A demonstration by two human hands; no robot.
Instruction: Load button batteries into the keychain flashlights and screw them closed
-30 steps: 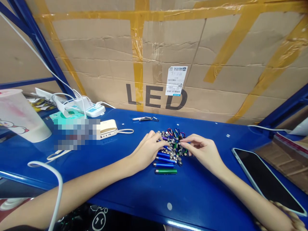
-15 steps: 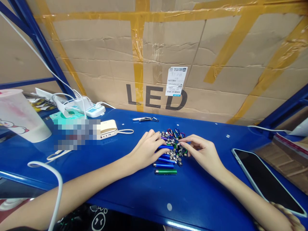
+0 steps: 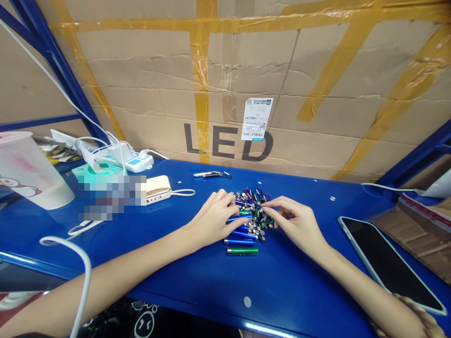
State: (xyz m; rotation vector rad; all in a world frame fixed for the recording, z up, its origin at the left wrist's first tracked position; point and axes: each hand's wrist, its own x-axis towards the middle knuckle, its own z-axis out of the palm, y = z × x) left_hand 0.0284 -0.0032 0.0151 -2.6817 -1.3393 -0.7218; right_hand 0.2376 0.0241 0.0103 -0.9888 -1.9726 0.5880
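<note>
Pinching blue tube (image 3: pixel 240 217) in left hand (image 3: pixel 214 219), can't tell what in right hand (image 3: pixel 299 219), could scatter mid-frame metal discs (image 3: pixel 254 229) if brushed.

Illumination was fairly bright and even. Glare was noted on the far yellow tape (image 3: pixel 200 65) and the blue table's near edge (image 3: pixel 268 328); the space beneath was dark. Wide-angle distortion stretched the left cup (image 3: pixel 35 176). A pixelated patch (image 3: pixel 114 195) obscured items at left. The label's (image 3: pixel 256 119) fine print was blurred.
</note>
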